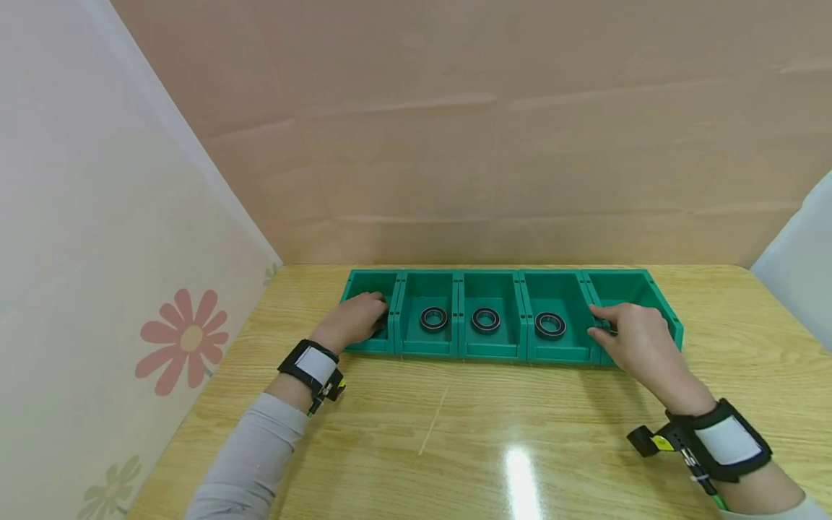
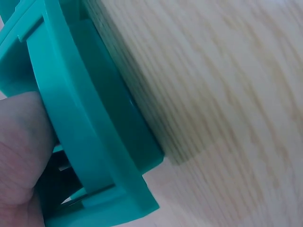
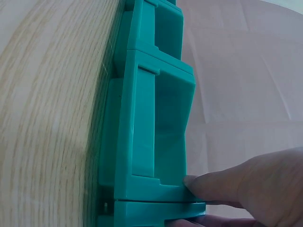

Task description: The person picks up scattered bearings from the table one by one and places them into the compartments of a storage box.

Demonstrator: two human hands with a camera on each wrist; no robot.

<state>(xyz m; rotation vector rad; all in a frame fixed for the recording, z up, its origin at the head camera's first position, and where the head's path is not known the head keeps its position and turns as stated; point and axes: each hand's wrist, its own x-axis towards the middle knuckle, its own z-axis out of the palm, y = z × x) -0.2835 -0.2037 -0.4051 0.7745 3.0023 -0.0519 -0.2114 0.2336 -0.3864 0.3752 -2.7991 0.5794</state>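
My left hand [image 1: 354, 318] reaches into the leftmost compartment of a row of green bins [image 1: 492, 355], its fingers bent down inside. In the left wrist view a dark ring-like piece [image 2: 59, 177], like a bearing, shows at the hand behind the bin's front wall. My right hand [image 1: 640, 343] is over the rightmost compartment, thumb and finger bent at the dividing wall beside it. The right wrist view shows a digit [image 3: 190, 181] right at that rim; I cannot tell whether this hand holds anything. Black-sealed bearings [image 1: 433, 319] lie flat, one in each of the three middle compartments.
The bins stand side by side on a wooden table [image 1: 403, 433], near its back edge. Behind them rises a brown paper-like backdrop [image 1: 487, 144]. A pale wall with flower prints [image 1: 191, 338] is on the left. Each wrist wears a black strap [image 1: 718, 440] with a small camera.
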